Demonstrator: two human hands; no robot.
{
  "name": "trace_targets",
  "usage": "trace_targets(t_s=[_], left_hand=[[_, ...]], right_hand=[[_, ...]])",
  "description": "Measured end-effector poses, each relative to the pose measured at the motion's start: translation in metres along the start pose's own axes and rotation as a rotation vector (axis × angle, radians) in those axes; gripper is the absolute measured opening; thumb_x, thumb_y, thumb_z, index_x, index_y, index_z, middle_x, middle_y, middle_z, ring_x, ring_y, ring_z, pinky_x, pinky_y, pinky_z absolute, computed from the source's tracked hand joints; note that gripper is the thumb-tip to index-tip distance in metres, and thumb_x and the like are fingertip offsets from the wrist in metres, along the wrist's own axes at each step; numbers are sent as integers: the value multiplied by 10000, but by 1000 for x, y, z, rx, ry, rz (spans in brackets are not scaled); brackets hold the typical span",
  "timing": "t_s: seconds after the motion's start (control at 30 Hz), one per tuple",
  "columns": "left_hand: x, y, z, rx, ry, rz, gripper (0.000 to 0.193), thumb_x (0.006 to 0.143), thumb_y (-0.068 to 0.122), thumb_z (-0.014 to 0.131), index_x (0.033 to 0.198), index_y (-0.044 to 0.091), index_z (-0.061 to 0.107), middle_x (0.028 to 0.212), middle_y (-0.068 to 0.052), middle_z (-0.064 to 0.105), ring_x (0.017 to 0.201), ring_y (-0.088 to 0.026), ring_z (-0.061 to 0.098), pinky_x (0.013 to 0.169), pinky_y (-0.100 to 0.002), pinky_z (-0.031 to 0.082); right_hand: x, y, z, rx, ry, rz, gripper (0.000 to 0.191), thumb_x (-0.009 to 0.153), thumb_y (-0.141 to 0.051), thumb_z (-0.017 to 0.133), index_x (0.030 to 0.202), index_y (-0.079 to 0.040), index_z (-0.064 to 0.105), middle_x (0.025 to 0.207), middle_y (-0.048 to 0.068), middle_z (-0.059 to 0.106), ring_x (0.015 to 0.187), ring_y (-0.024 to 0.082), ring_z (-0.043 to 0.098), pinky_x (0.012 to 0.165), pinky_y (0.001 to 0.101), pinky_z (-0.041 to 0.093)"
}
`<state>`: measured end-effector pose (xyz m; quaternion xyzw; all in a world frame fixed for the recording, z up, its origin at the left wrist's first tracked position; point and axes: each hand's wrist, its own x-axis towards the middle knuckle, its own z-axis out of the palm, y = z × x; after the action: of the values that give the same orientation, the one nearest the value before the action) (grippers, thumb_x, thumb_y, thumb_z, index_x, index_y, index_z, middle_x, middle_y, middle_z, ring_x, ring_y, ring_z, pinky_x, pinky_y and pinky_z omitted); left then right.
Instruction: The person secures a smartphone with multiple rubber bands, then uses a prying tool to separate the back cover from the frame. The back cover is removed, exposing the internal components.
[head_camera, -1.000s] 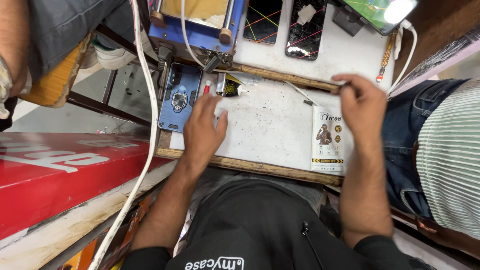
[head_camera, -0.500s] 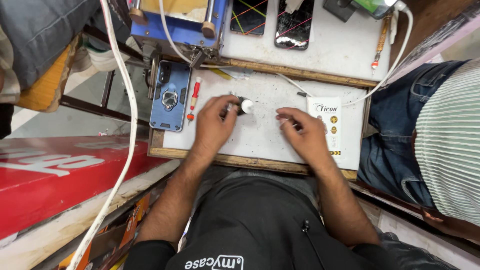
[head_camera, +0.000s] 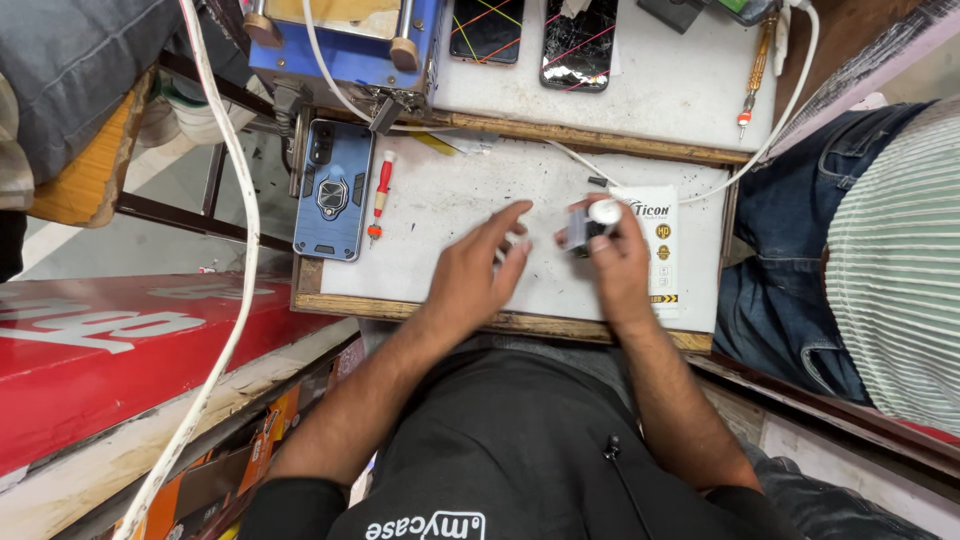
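Observation:
My right hand (head_camera: 615, 262) grips a small dark object with a white round cap (head_camera: 596, 222) above the white work board (head_camera: 440, 200). My left hand (head_camera: 478, 270) hovers just left of it, fingers spread and pointing toward the object, holding nothing I can see. A flat white packet (head_camera: 662, 240) lies under and right of my right hand. A phone in a blue rugged case (head_camera: 333, 190) lies at the board's left edge, with a red-handled screwdriver (head_camera: 379, 196) beside it.
Two phones with cracked screens (head_camera: 540, 35) lie on the far board next to a blue machine (head_camera: 340, 40). A white cable (head_camera: 230, 260) hangs down the left. Another person in jeans and a striped shirt (head_camera: 860, 230) sits at right. A red box (head_camera: 120, 350) lies at left.
The small capped object has passed from near my left hand into my right hand. Both hands have shifted right along the board, and my left hand has let go and spread its fingers.

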<state>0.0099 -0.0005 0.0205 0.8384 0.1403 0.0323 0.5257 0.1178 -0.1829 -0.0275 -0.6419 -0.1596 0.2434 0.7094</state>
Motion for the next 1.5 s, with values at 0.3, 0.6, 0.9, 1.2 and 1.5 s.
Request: trace_targets(t_s=[0.3, 0.6, 0.9, 1.2, 1.5], left_hand=[[97, 31, 45, 462, 58, 360, 236, 892, 169, 687, 1124, 145, 720, 1028, -98, 691, 960, -295, 686, 747, -440, 574], [76, 11, 23, -170, 19, 114, 162, 935, 127, 738, 1071, 44, 709, 995, -66, 733, 831, -174, 698, 723, -315, 580], [39, -17, 8, -638, 24, 61, 242, 1052, 222, 645, 1109, -10, 684, 974, -50, 740, 902, -90, 705, 816, -264, 619], [36, -18, 12, -511, 28, 61, 241, 1054, 233, 639, 1099, 2, 690, 961, -58, 765, 913, -105, 742, 814, -267, 640], [30, -20, 9, -521, 20, 100, 245, 1062, 235, 635, 1133, 8, 690, 1033, -72, 745, 947, -112, 739, 831, -269, 645]], right_hand=[[8, -12, -37, -31, 198, -314, 445, 977, -99, 645, 1384, -19, 485, 1370, 78, 571, 1037, 119, 544, 934, 287, 532], [2, -2, -13, -32, 81, -105, 460, 955, -136, 607, 1376, -26, 459, 1017, 68, 610, 874, 149, 635, 817, 300, 557], [7, 4, 31, 325, -267, 2, 468, 999, -323, 647, 1318, -16, 493, 877, 56, 567, 830, 169, 610, 767, 328, 525], [2, 6, 31, 311, -301, -22, 467, 993, -356, 618, 1301, -26, 498, 969, 48, 535, 855, 124, 529, 805, 358, 546], [2, 3, 33, 303, -321, -25, 494, 981, -388, 607, 1312, -36, 502, 1047, 56, 522, 863, 114, 509, 813, 353, 536]])
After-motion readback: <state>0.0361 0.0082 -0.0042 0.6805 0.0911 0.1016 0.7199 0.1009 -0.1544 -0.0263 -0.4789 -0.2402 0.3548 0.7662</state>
